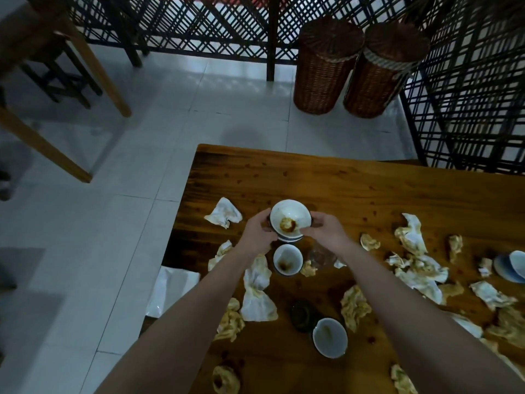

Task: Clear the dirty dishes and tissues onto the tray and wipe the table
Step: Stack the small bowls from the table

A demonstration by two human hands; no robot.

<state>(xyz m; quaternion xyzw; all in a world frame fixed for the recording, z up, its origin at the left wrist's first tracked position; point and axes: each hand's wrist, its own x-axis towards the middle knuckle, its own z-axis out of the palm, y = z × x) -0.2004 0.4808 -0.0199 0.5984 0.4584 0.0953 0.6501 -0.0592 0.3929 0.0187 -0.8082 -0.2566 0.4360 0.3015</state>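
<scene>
Both hands hold a stack of dirty white bowls (289, 218) over the wooden table (355, 186). My left hand (260, 233) grips the stack's left side; my right hand (326, 230) grips its right side. The top bowl has brown sauce in its bottom. Just below the stack stands a small stained cup (287, 259). Another dirty bowl (330, 337) sits nearer me, beside a dark round dish (304, 315). Several stained crumpled tissues (257, 291) lie scattered over the table. No tray is in view.
More blue-white dishes (511, 265) sit at the right edge. A clear glass (321, 255) stands under my right wrist. A white cloth (170, 291) hangs off the table's left edge. Two wicker baskets (324, 66) and a lattice screen (199, 27) stand beyond; chair legs (93, 66) at left.
</scene>
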